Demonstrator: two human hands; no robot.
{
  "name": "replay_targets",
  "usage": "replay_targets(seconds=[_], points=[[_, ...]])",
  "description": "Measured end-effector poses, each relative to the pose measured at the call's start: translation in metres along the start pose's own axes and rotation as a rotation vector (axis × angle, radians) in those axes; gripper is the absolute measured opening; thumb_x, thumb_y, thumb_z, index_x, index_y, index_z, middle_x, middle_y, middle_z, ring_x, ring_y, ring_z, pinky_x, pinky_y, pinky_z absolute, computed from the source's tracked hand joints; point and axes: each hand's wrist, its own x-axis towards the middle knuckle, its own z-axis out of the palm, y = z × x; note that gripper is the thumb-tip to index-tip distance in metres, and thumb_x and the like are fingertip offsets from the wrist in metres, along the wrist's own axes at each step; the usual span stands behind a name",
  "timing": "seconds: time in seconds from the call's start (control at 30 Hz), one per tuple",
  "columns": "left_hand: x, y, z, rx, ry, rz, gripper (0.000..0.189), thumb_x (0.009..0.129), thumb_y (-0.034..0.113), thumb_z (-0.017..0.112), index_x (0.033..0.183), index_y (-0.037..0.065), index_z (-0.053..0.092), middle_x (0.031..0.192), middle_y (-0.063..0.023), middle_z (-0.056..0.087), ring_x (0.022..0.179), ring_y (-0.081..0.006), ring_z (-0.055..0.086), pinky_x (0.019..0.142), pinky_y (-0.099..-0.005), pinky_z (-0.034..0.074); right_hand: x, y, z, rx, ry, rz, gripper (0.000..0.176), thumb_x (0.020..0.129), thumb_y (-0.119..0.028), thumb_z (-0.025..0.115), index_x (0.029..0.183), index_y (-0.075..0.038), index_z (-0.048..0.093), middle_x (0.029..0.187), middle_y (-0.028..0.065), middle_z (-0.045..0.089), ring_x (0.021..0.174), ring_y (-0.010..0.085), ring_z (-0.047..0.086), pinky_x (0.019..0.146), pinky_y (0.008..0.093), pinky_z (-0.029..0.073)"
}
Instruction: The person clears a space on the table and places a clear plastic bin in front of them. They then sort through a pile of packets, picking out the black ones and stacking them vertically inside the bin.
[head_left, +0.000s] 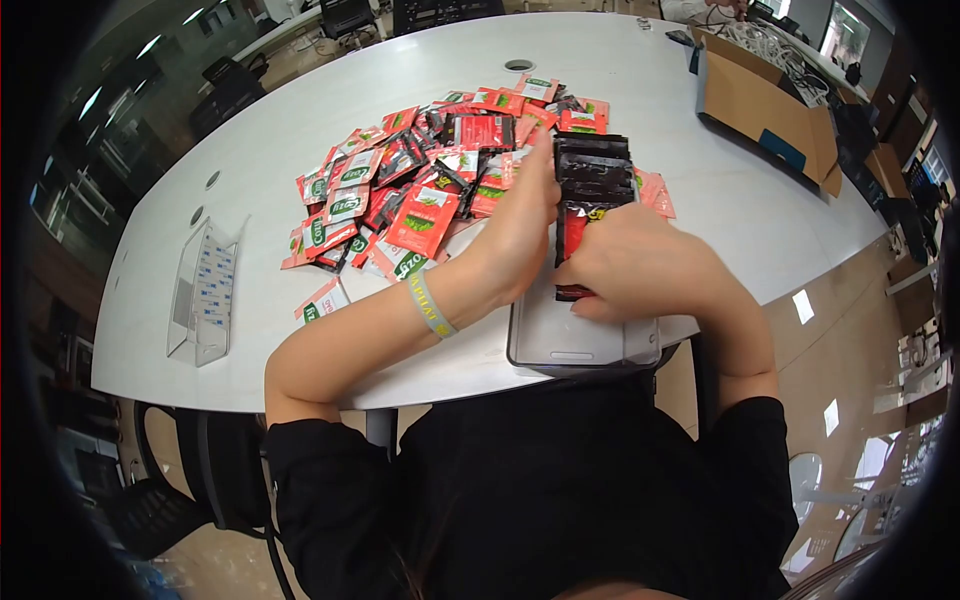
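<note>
A grey tray (pixel 560 345) lies at the near edge of the white table (pixel 250 160). A row of black and red sachets (pixel 592 172) stands packed in it. My left hand (pixel 522 225) presses flat against the left side of that row. My right hand (pixel 635 265) grips a black and red sachet (pixel 570 235) at the near end of the row. A pale wristband (pixel 430 305) circles my left wrist. Left of the tray spreads a loose pile of red, green and white sachets (pixel 420 190).
A clear plastic stand (pixel 203 290) lies on the table at the left. An open cardboard box (pixel 770 105) sits at the far right, beside cables. Office chairs stand beyond the table's far edge. A single sachet (pixel 325 300) lies near my left forearm.
</note>
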Motion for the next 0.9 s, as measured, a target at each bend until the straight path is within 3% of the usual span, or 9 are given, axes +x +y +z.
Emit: replay_targets(seconds=[0.17, 0.27, 0.3, 0.37, 0.4, 0.47, 0.7, 0.8, 0.9], points=[[-0.005, 0.008, -0.005, 0.016, -0.112, 0.087, 0.089, 0.091, 0.062, 0.024, 0.140, -0.010, 0.007, 0.148, -0.0200, 0.013, 0.139, -0.0233, 0.012, 0.112, -0.0367, 0.008, -0.009, 0.042, -0.021, 0.413, 0.089, -0.085, 0.028, 0.076, -0.028, 0.066, 0.094, -0.007, 0.069, 0.063, 0.0102, 0.063, 0.054, 0.0218, 0.060, 0.051, 0.0346, 0.045], [0.021, 0.016, -0.040, 0.493, 0.094, 0.640, 0.074, 0.094, 0.050, 0.033, 0.141, -0.005, 0.017, 0.141, -0.0217, 0.033, 0.132, -0.0281, 0.031, 0.107, -0.0367, 0.026, -0.008, 0.073, -0.024, 0.662, 0.435, 0.090, 0.023, 0.080, -0.023, 0.066, 0.097, -0.007, 0.068, 0.069, 0.0060, 0.064, 0.059, 0.0119, 0.058, 0.059, 0.0251, 0.046], [0.032, 0.025, -0.058, 0.494, 0.095, 0.638, 0.074, 0.094, 0.050, 0.033, 0.141, -0.005, 0.017, 0.141, -0.0217, 0.033, 0.132, -0.0281, 0.031, 0.107, -0.0367, 0.026, -0.004, 0.086, -0.020, 0.582, 0.591, 0.233, 0.025, 0.082, -0.024, 0.065, 0.099, -0.006, 0.067, 0.072, 0.0058, 0.064, 0.062, 0.0102, 0.057, 0.061, 0.0244, 0.046], [0.051, 0.044, -0.093, 1.381, 0.408, 0.937, 0.071, 0.088, 0.048, 0.049, 0.132, -0.007, 0.036, 0.109, -0.0222, 0.059, 0.105, -0.0306, 0.056, 0.090, -0.0382, 0.041, 0.008, 0.113, -0.003, 0.496, 0.748, 0.378, 0.028, 0.084, -0.026, 0.064, 0.101, -0.004, 0.066, 0.076, 0.0057, 0.064, 0.066, 0.0085, 0.056, 0.063, 0.0237, 0.045], [0.054, 0.045, -0.111, 1.384, 0.404, 0.941, 0.071, 0.088, 0.048, 0.049, 0.132, -0.007, 0.036, 0.109, -0.0222, 0.059, 0.105, -0.0306, 0.056, 0.090, -0.0382, 0.041, 0.017, 0.129, 0.011, 0.495, 0.797, 0.391, 0.029, 0.085, -0.026, 0.063, 0.103, -0.003, 0.065, 0.078, 0.0050, 0.064, 0.067, 0.0084, 0.055, 0.063, 0.0232, 0.045], [0.064, 0.038, -0.145, 1.339, 0.398, 0.513, 0.068, 0.082, 0.046, 0.057, 0.125, -0.007, 0.045, 0.105, -0.0237, 0.060, 0.100, -0.0344, 0.057, 0.088, -0.0411, 0.042, 0.031, 0.143, 0.036, 0.490, 0.853, 0.405, 0.031, 0.086, -0.026, 0.062, 0.105, -0.002, 0.064, 0.080, 0.0043, 0.064, 0.069, 0.0084, 0.055, 0.064, 0.0227, 0.045], [0.090, -0.010, -0.182, 1.481, 0.568, 0.584, 0.053, 0.077, 0.049, 0.063, 0.095, -0.002, 0.066, 0.098, -0.0183, 0.062, 0.091, -0.0302, 0.059, 0.082, -0.0400, 0.045, 0.064, 0.152, 0.078, 0.880, 0.782, 0.471, 0.036, 0.086, -0.034, 0.060, 0.099, -0.001, 0.065, 0.081, 0.0080, 0.065, 0.076, 0.0121, 0.059, 0.070, 0.0255, 0.046], [0.089, -0.003, -0.179, 1.392, 0.509, 0.270, 0.042, 0.074, 0.047, 0.065, 0.070, 0.006, 0.068, 0.096, -0.0117, 0.064, 0.089, -0.0276, 0.059, 0.078, -0.0375, 0.045, 0.060, 0.148, 0.067, 0.977, 0.728, 0.474, 0.031, 0.088, -0.029, 0.061, 0.100, 0.000, 0.063, 0.082, 0.0011, 0.061, 0.071, 0.0048, 0.054, 0.064, 0.0198, 0.045], [0.090, -0.007, -0.183, 1.341, 0.541, 0.455, 0.040, 0.076, 0.048, 0.063, 0.084, 0.009, 0.070, 0.098, -0.0118, 0.064, 0.090, -0.0265, 0.060, 0.078, -0.0385, 0.045, 0.055, 0.152, 0.066, 1.053, 0.768, 0.464, 0.033, 0.085, -0.031, 0.063, 0.097, 0.000, 0.066, 0.080, 0.0043, 0.065, 0.073, 0.0097, 0.058, 0.067, 0.0235, 0.046]])
